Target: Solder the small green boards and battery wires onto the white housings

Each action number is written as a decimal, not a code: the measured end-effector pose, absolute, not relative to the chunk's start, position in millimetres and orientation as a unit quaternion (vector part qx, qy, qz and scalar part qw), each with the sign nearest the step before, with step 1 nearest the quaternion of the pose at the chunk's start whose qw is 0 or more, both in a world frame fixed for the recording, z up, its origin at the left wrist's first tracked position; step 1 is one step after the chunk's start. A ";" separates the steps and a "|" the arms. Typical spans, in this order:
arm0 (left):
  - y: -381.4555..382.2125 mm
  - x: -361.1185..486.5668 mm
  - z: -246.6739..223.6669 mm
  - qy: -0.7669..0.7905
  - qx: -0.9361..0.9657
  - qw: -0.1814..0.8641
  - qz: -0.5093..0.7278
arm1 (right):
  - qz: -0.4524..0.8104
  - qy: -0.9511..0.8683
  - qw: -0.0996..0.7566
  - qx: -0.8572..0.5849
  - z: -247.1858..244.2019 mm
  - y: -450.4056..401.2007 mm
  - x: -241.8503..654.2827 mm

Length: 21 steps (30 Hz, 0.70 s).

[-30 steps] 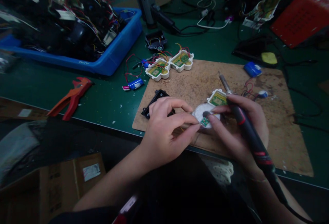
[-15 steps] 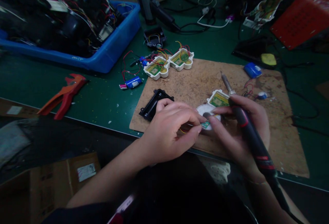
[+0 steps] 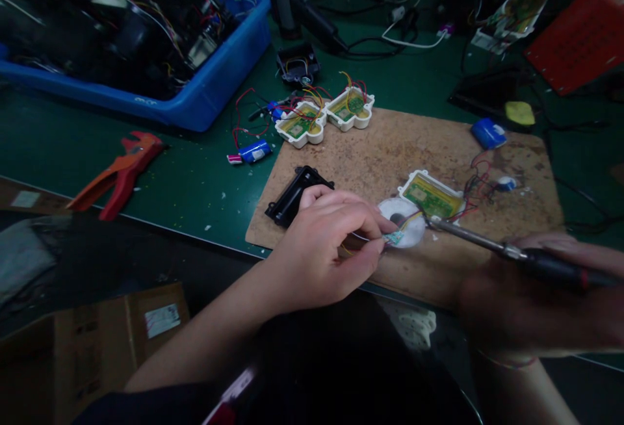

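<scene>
Pinched in our left hand, the little green board is at the white disc's 7 o'clock, while our blurred right hand grips the soldering iron, tip near 3 o'clock, white case around 2.

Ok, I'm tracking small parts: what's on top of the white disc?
Over the white disc are thin wires and a small green board held by the left hand. The disc's dark centre shows. What lies beneath the board is covered, so contact is unclear.
</scene>
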State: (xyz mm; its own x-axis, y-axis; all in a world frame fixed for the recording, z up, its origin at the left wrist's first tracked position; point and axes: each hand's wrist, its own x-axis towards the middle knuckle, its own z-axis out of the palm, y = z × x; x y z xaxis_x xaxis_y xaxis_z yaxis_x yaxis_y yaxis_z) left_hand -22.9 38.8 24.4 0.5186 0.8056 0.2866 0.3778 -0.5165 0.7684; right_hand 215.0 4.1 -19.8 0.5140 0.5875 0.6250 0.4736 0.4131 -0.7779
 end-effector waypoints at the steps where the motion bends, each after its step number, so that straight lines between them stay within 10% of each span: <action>1: 39.0 -23.0 24.7 0.368 0.807 0.329 0.325 | -0.015 -0.484 0.720 -0.497 -20.4 7.0 212.1; 21: 39.8 -24.7 24.7 0.361 0.808 0.338 0.321 | 0.027 -0.556 0.684 -0.471 -9.8 3.4 194.4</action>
State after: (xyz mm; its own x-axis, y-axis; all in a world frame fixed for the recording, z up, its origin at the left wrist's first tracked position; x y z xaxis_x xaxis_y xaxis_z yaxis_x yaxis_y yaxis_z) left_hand -24.7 39.8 24.7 0.5330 0.8004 0.2745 0.3666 -0.5108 0.7776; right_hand 194.4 3.4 -9.8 0.3804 0.5616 0.7348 0.4864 0.5543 -0.6754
